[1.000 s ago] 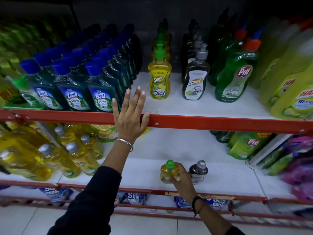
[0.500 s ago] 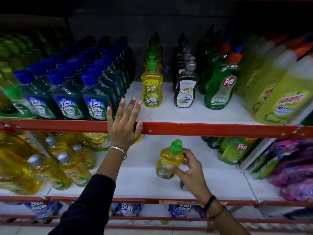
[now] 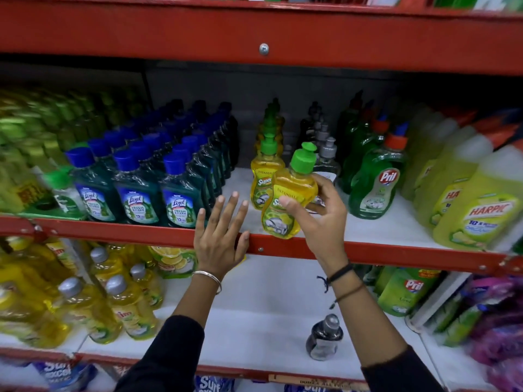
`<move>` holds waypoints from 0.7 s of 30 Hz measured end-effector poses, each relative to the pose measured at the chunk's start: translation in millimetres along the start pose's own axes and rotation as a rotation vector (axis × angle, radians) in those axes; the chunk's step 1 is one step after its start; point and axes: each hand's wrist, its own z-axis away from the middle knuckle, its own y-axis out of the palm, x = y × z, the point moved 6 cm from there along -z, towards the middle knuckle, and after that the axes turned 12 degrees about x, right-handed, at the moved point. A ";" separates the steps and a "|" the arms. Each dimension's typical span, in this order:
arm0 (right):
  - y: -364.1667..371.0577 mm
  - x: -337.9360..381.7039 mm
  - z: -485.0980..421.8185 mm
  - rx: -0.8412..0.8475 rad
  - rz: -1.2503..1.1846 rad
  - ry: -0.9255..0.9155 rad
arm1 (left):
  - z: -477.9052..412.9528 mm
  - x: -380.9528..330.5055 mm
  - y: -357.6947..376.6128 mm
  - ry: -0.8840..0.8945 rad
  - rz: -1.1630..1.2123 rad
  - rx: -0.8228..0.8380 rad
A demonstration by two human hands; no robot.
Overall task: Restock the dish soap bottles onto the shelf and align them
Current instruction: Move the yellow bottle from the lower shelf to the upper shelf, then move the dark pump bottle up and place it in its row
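My right hand (image 3: 317, 219) grips a yellow dish soap bottle (image 3: 291, 196) with a green cap, held tilted over the red front rail of the middle shelf (image 3: 396, 256). Just behind it a row of matching yellow bottles (image 3: 264, 176) runs to the back of the shelf. Beside that row stands a row of dark bottles with grey pumps (image 3: 325, 154). My left hand (image 3: 219, 236) rests flat on the red rail with its fingers spread, holding nothing. One dark bottle with a grey cap (image 3: 324, 339) stands alone on the lower shelf.
Blue-capped Lizol bottles (image 3: 135, 193) fill the middle shelf's left. Green Pril bottles (image 3: 373, 188) and yellow-green Harpic bottles (image 3: 469, 216) stand on the right. The lower shelf holds yellow Vim bottles (image 3: 124, 306) on the left and Pril pouches (image 3: 404, 290) on the right. A red shelf beam (image 3: 263, 38) runs overhead.
My right hand lifted the yellow bottle from the lower shelf up to the middle shelf's front edge. The dark bottle stayed below. My left hand kept its place on the rail.
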 end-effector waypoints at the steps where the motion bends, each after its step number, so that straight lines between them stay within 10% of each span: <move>1: 4.7 -4.2 -5.5 0.002 0.018 0.005 | -0.2 0.2 0.3 -0.001 0.001 0.002; 16: 38.0 -47.2 -30.5 0.174 0.351 0.134 | 0.3 0.7 2.1 0.015 0.003 -0.026; 21: 10.0 -20.8 13.0 -0.023 0.200 0.009 | -0.1 0.1 1.6 0.013 0.006 -0.026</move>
